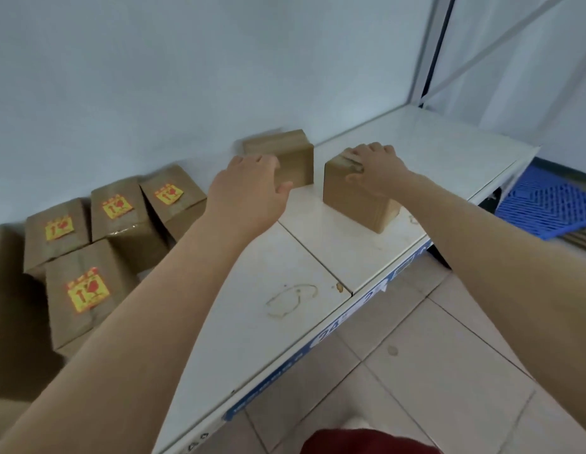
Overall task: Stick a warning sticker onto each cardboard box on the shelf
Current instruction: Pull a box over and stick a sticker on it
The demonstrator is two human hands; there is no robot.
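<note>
Two plain cardboard boxes stand on the white shelf [285, 267]. My right hand [375, 167] grips the top of the nearer box [354, 198], fingers over its far edge and thumb on its front face. The farther box [293, 158] looks blurred, and my left hand [249, 188] is at its left side, fingers curled round its near corner. On the left, several boxes carry yellow and red warning stickers: a front one [85, 290], a left one [56, 231], a middle one [118, 208] and a far one [172, 194]. No loose sticker shows.
The shelf's blue front edge [334, 329] runs diagonally above a tiled floor [432, 371]. A blue plastic pallet [553, 204] lies on the floor at the right. A metal shelf upright [429, 50] stands at the back right, and a pale wall lies behind.
</note>
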